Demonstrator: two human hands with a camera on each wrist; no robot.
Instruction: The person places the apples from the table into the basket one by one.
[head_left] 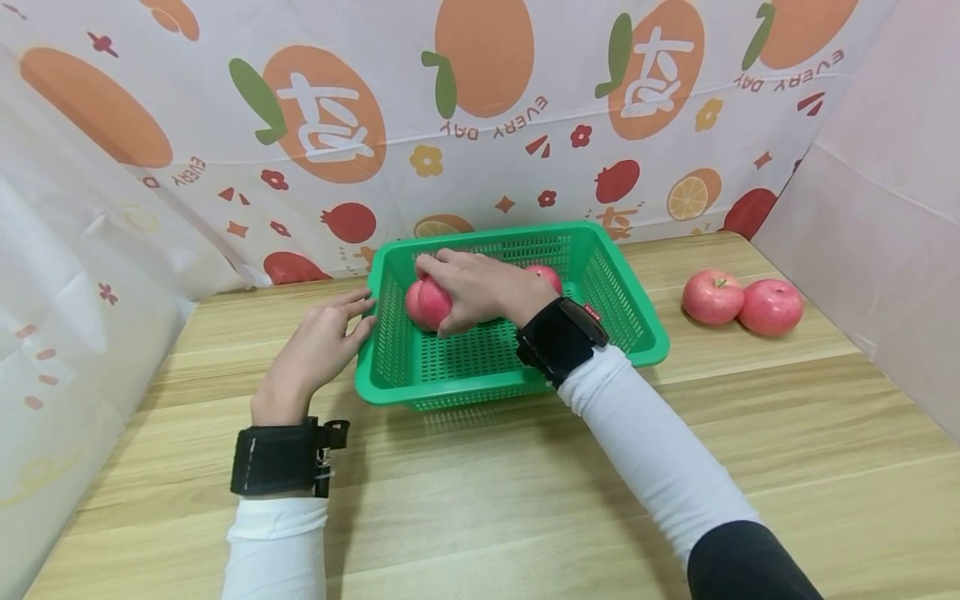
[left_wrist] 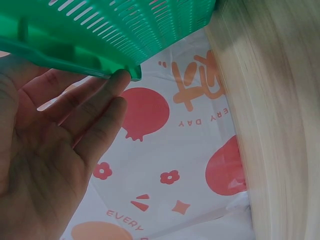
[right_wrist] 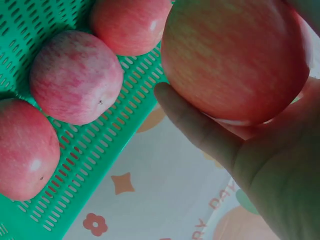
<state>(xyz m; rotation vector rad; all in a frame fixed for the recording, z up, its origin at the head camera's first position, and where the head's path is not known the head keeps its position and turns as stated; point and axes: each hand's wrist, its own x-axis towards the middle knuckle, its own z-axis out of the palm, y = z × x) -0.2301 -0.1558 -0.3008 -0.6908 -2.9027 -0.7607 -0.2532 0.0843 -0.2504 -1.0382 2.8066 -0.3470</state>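
Note:
My right hand (head_left: 476, 287) reaches into a green plastic basket (head_left: 450, 389) and grips a red apple (right_wrist: 235, 60), with fingers and thumb around its sides. In the right wrist view a mottled pink apple (right_wrist: 76, 77), a redder apple (right_wrist: 131, 25) and another apple (right_wrist: 25, 150) lie along the basket's slotted wall. The head view shows one apple (head_left: 545, 275) partly hidden behind my right wrist. My left hand (head_left: 318, 346) is at the basket's left side, its extended fingers (left_wrist: 95, 107) touching the rim from outside.
Two red apples, a left one (head_left: 712, 297) and a right one (head_left: 771, 307), sit side by side on the wooden table (head_left: 480, 500) to the right of the basket. A fruit-printed cloth (head_left: 405, 167) hangs behind the table, and pale cloth walls flank both sides.

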